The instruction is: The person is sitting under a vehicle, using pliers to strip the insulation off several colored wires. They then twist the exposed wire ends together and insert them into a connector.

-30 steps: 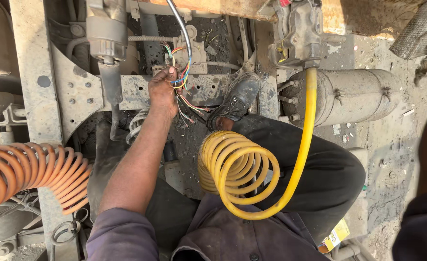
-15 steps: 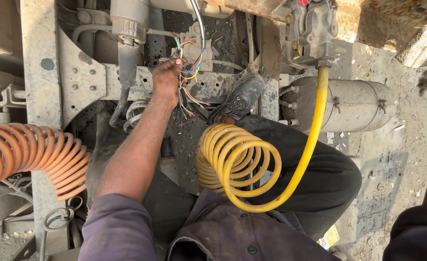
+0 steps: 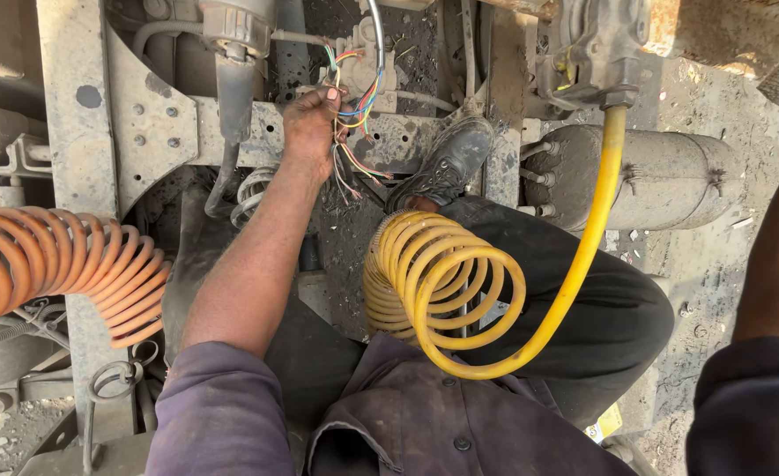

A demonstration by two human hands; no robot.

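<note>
My left hand [image 3: 313,123] reaches forward and is closed around a bundle of thin coloured wires [image 3: 354,106]. The wires fan out of a grey cable [image 3: 376,31] that hangs from above, and their loose stripped ends dangle below my fingers. The hand is in front of a dirty metal cross-member [image 3: 178,132] of a vehicle frame. Only my right forearm and sleeve [image 3: 760,353] show at the right edge; the hand itself is out of view.
A yellow coiled air hose [image 3: 447,291] lies over my lap and rises to a valve block [image 3: 597,53]. At the left hangs an orange coiled hose [image 3: 63,260]. My black boot [image 3: 447,163] rests on the frame beside a grey air tank [image 3: 663,181].
My left hand has kept hold of the wires and moved a little further up and away from me. The view has shifted slightly to the left.
</note>
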